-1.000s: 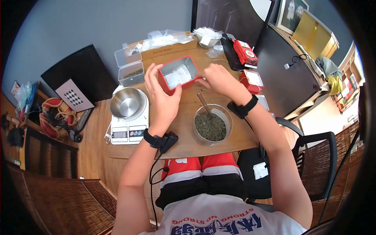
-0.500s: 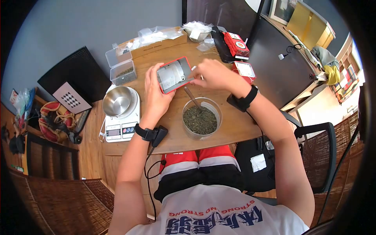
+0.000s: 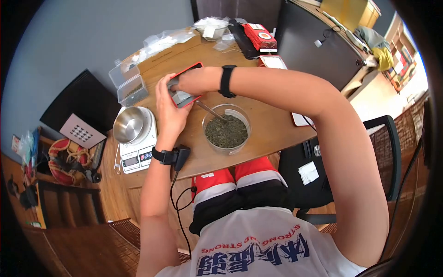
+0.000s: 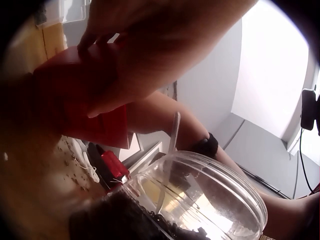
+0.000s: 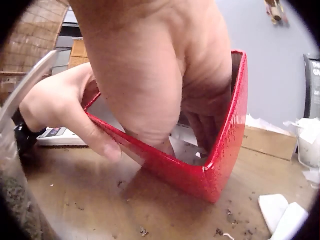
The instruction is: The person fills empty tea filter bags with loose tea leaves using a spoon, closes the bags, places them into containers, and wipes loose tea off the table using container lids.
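My left hand [image 3: 170, 115] grips an open red box [image 5: 227, 135] from its left side, with the thumb along the near wall. The box is tilted above the table, its grey inside facing me. Down inside it reaches my right hand [image 3: 196, 80], whose fingers point towards white packets [image 3: 181, 97] at the bottom; the fingertips are largely hidden, and I cannot tell whether they pinch a packet. Just nearer to me stands a clear round tub [image 3: 246, 138] of dried, crumbled dark-green leaves [image 3: 226, 131]. A spoon [image 3: 208, 109] leans in it, handle up towards the box.
A steel bowl [image 3: 128, 125] sits on a white kitchen scale [image 3: 146, 147] at the left. Behind are a lidded clear case [image 3: 132, 92], a long cardboard box [image 3: 161, 57] with plastic bags, and a red packet [image 3: 261, 37]. Leaf crumbs and white packets [image 5: 282, 217] lie on the table.
My right hand has gone from the box's right rim down inside it, the forearm swinging across to the left. The left hand still holds the box. The head view has shifted.
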Demonstrator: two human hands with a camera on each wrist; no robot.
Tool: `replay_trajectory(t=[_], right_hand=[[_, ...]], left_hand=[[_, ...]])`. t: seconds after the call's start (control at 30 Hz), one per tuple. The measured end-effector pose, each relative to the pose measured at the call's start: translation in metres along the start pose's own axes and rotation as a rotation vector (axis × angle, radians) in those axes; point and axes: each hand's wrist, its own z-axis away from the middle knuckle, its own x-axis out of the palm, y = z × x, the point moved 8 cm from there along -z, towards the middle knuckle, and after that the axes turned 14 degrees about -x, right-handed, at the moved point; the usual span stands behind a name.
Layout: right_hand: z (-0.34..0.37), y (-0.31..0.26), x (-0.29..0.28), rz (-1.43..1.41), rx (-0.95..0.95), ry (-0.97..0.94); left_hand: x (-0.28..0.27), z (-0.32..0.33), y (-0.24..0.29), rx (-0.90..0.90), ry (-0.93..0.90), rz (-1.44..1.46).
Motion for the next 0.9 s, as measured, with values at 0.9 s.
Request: replay_trajectory(t=[0.9], right_hand=[[0.171, 0.043, -0.062, -0.846, 0.385, 0.247]], left_hand=[[-0.006, -0.003, -0.010, -0.063, 0.035, -0.013]])
